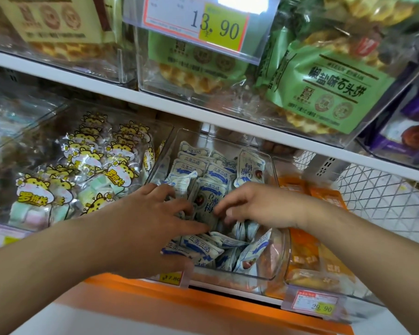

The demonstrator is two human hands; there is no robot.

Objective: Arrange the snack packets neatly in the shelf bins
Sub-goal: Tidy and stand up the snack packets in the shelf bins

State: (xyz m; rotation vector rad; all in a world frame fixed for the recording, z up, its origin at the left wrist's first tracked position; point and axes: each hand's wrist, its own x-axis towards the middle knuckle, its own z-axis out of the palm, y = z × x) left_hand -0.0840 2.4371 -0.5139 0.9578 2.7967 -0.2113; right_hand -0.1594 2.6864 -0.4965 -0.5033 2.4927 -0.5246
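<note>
Head view looks down on a white shelf [169, 105] edge with clear bins below it, the middle clear bin [279, 259] holding the blue-and-white snack packets [194, 249], between a bin of yellow cartoon-cat packets [87, 170] on its left and orange packets [307, 252] on its right. Toward the back wall of the middle bin the packets stand in rows; by the front wall they lie tumbled and crossed. The left hand [155, 213] rests spread over the near-left packets, fingers apart and pressing down, not clamped on any one that I can tell. The right hand [249, 204] curls its fingers together onto an upright packet [207, 201] mid-bin, seemingly pinching its top edge. These look light, puffy and slick, soft film that crumples and slides; best taken by the crimped end seams or flat between fingers, gently, since squeezing the middle may crush the contents.
</note>
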